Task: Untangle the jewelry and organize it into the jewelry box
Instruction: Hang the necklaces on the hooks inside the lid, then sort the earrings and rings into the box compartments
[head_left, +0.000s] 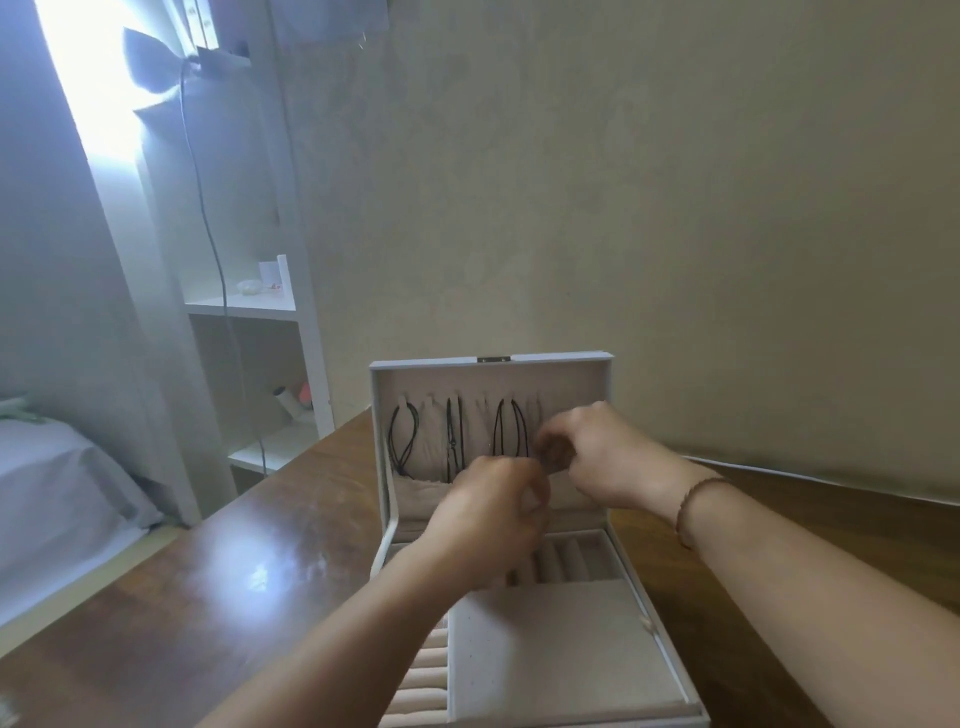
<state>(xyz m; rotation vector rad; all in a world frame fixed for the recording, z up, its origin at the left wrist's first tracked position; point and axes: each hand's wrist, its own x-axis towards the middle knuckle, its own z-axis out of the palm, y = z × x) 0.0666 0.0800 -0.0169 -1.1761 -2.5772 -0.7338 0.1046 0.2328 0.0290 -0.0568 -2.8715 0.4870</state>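
- The jewelry box (524, 644) sits open on the wooden tabletop (218, 587), right in front of you, with its lid (488, 371) standing straight up at the far end.
- 3 black cord necklaces hang inside the lid: 1 on the left (402, 441), 1 in the middle (453, 441) and 1 toward the right (511, 431). Each hangs straight down, top to bottom.
- Your 2 hands meet in front of the lower part of the lid, above the tray of the box.
- Your right hand (597, 457) is higher and closer to the lid, just beside the right necklace. Its fingers are curled around something small and dark (555, 453). It is too blurry to tell what.
- Your left hand (493, 514) is lower and nearer to you, fingers curled in, the tips pinched near that same dark thing. You cannot tell if it really holds it.
- The free hooks are up and to the right of your hands, so I think the right hand should lift the piece up there.
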